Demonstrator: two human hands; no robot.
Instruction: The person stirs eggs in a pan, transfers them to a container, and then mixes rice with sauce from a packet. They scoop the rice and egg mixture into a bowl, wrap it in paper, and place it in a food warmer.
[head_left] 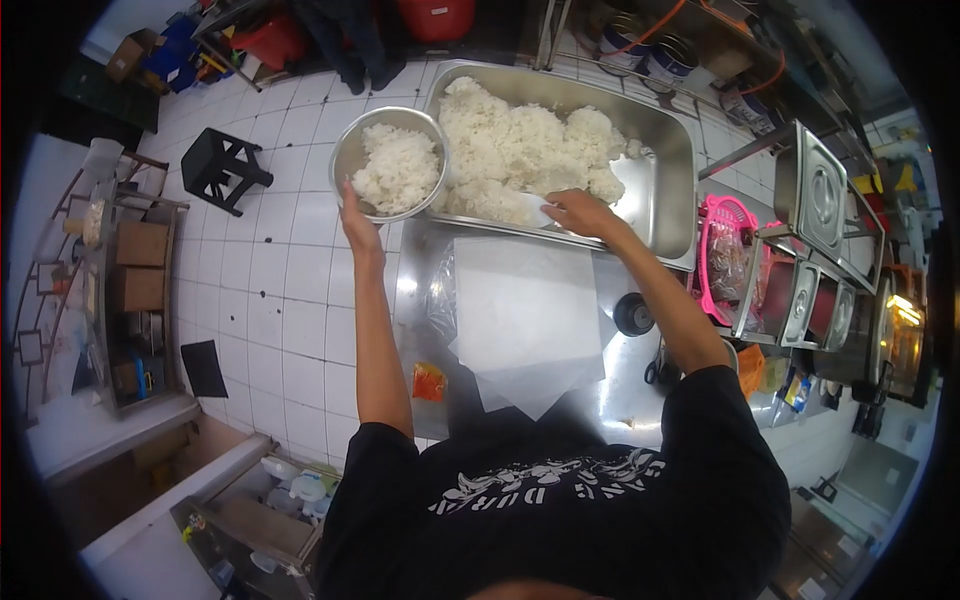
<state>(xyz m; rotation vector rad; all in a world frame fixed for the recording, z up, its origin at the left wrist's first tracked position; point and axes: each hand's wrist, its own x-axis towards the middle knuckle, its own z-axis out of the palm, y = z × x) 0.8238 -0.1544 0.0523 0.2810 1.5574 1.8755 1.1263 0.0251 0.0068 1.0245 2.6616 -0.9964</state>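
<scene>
Head view: right hand [580, 212] contents unclear

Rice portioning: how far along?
Done: the metal bowl already holds a mound of rice. In hand: the left hand grips the bowl's rim while the right hand reaches into the steel tray. Left: most rice is in the tray; the white paper sheets lie bare.

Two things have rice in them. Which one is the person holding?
The round metal bowl, gripped at its rim by the left hand. The big rectangular steel tray is not held; the right hand only reaches into it.
</scene>
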